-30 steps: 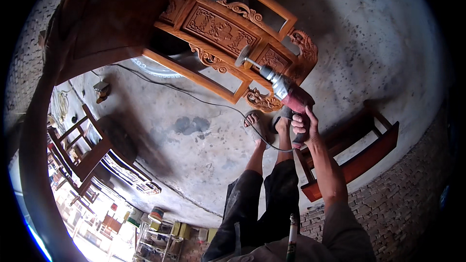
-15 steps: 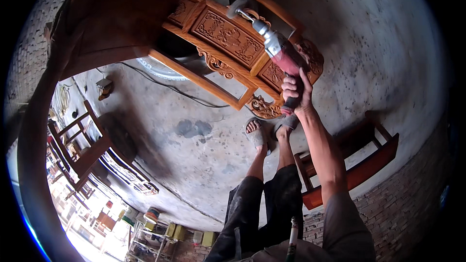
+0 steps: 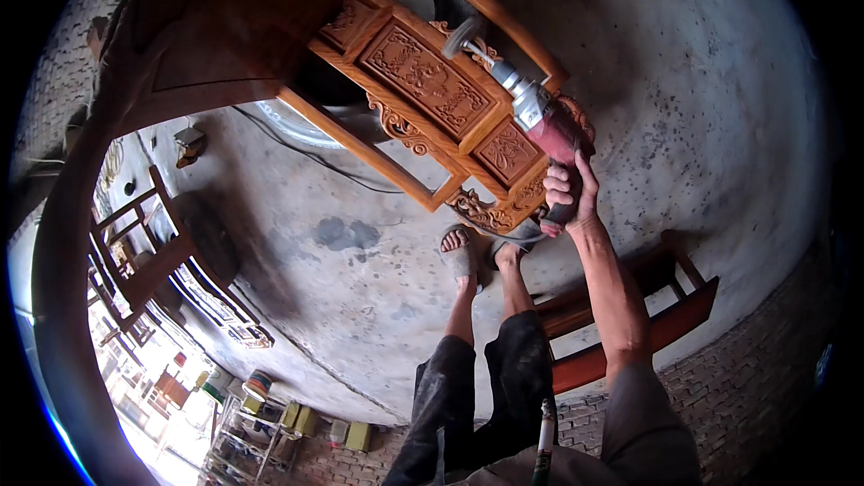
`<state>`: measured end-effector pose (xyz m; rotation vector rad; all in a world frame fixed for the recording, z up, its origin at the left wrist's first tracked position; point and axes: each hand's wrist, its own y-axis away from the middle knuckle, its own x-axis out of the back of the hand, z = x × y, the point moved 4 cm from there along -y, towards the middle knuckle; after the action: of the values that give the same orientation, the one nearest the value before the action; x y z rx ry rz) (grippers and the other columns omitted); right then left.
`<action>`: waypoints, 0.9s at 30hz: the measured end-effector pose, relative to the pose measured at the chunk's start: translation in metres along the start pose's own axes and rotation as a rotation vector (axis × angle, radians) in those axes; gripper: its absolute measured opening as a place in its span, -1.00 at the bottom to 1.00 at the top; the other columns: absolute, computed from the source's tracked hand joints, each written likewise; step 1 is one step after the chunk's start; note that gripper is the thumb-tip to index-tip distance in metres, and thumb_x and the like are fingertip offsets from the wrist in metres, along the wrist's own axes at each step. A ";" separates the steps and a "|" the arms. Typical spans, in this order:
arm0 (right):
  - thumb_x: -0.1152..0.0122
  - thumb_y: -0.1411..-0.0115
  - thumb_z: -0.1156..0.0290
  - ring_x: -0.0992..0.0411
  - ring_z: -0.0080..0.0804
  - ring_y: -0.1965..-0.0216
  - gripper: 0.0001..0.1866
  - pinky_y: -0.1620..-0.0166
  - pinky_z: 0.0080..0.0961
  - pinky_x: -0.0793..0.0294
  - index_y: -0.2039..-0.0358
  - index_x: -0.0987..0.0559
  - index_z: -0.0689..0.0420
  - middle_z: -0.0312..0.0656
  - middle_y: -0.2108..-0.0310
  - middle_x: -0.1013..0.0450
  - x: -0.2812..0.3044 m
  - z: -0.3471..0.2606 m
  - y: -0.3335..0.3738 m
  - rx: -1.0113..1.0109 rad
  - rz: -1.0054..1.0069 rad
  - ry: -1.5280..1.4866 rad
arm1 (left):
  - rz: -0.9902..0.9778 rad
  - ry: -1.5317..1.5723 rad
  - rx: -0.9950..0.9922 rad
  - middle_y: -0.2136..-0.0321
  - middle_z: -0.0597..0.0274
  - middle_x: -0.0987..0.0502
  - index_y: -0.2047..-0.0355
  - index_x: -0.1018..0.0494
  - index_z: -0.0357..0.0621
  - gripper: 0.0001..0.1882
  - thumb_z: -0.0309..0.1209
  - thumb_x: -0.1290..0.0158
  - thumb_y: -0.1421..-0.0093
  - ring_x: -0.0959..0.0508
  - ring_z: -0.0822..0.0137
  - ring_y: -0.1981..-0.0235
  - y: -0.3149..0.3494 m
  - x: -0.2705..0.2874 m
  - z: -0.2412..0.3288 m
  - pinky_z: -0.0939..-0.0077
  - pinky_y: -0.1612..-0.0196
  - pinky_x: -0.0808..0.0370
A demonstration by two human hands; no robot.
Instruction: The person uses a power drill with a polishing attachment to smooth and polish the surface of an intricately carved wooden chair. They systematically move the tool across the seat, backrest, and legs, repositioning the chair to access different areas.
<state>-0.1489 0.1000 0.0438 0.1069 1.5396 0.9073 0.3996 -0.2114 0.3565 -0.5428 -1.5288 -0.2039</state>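
My right hand (image 3: 569, 193) is closed around the grip of a red and silver power grinder (image 3: 551, 126), its thumb along the body. A shaft at the tool's tip carries a grey round wheel (image 3: 463, 37), which appears over the upper side of a carved wooden furniture frame (image 3: 468, 142). Whether the wheel touches the wood, I cannot tell. That frame has carved panels (image 3: 425, 70), scrollwork and long pale-brown rails. My left hand is out of view.
My sandalled feet (image 3: 459, 252) stand beside the carved frame. A dark cable (image 3: 315, 160) runs across the grey floor. A reddish bench (image 3: 634, 333) lies at right, dark wooden chairs (image 3: 148, 274) at left. A large brown panel (image 3: 216, 18) fills the upper left. A cigarette (image 3: 545, 432) juts in below.
The grinder and my right hand have shifted right and nearer me, and the wheel sits a little farther right over the frame. The view has turned slightly. My grip is unchanged.
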 end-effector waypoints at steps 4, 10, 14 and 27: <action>-0.10 -0.37 0.01 -0.27 -0.62 0.55 -0.59 0.65 -0.77 -0.28 0.09 -0.39 0.13 -0.33 0.52 -0.31 0.011 -0.007 0.021 -0.011 0.072 0.036 | -0.003 0.001 0.017 -0.20 -0.02 -0.38 -0.30 -0.27 -0.16 -0.27 -0.20 -0.27 -0.18 -0.39 0.06 -0.22 -0.007 -0.007 -0.003 0.25 -0.24 -0.36; -0.10 -0.38 0.01 -0.27 -0.60 0.53 -0.58 0.63 -0.75 -0.32 0.09 -0.39 0.15 -0.30 0.49 -0.31 0.017 -0.014 0.029 0.066 0.040 -0.091 | -0.050 0.122 -0.004 -0.24 0.02 -0.31 -0.38 -0.14 -0.15 -0.27 -0.30 -0.18 -0.27 -0.32 0.15 -0.27 -0.001 -0.009 0.001 0.31 -0.33 -0.27; -0.10 -0.38 0.02 -0.28 -0.57 0.51 -0.58 0.62 -0.73 -0.33 0.11 -0.40 0.18 -0.28 0.48 -0.31 0.026 -0.026 0.052 0.071 0.026 -0.149 | -0.091 0.094 0.060 -0.26 0.03 -0.30 -0.36 -0.17 -0.14 -0.28 -0.28 -0.19 -0.27 -0.30 0.14 -0.30 -0.003 -0.019 -0.012 0.30 -0.32 -0.28; -0.11 -0.35 -0.01 -0.21 -0.69 0.58 -0.60 0.65 -0.79 -0.21 0.29 -0.38 0.10 -0.39 0.52 -0.28 0.027 0.009 0.054 0.199 0.122 0.118 | -0.026 -0.081 -0.061 -0.33 -0.03 -0.22 -0.42 -0.03 -0.11 -0.23 -0.21 -0.12 -0.32 -0.30 0.01 -0.30 -0.006 -0.016 -0.008 0.18 -0.28 -0.35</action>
<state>-0.1700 0.1563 0.0543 0.2975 1.7469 0.8660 0.4033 -0.2233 0.3425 -0.5860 -1.6132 -0.2518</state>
